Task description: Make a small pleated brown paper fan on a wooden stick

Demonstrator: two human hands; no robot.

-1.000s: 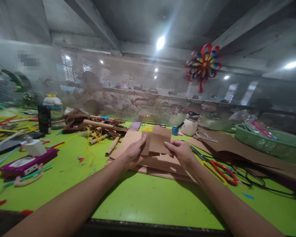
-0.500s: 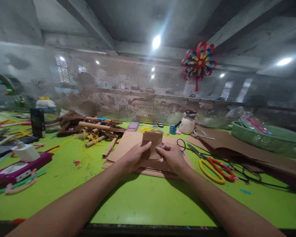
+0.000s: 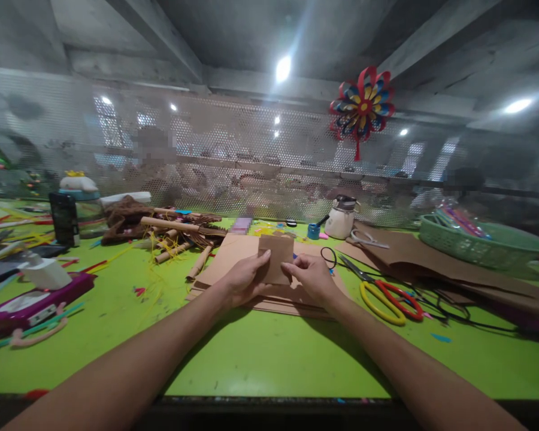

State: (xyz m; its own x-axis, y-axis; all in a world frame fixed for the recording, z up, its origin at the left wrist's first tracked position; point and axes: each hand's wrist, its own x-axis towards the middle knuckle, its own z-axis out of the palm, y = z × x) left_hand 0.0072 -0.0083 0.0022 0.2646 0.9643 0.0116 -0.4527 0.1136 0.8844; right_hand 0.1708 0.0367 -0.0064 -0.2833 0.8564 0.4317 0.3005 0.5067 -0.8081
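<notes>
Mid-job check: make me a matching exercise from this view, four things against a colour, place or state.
1. Small paper piece
2. Scissors
3. Basket
4. Power strip

A. Purple, with a white charger on it
B. One yellow handle, one red
C. In the left hand, right hand at its edge
D. Green, at far right

Pairs: 1-C, 2-B, 3-D, 4-A

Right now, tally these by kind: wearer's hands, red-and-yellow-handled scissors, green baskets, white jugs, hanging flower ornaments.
Left hand and right hand: 2
Red-and-yellow-handled scissors: 1
Green basket: 1
White jug: 1
Hanging flower ornament: 1
Total: 6
</notes>
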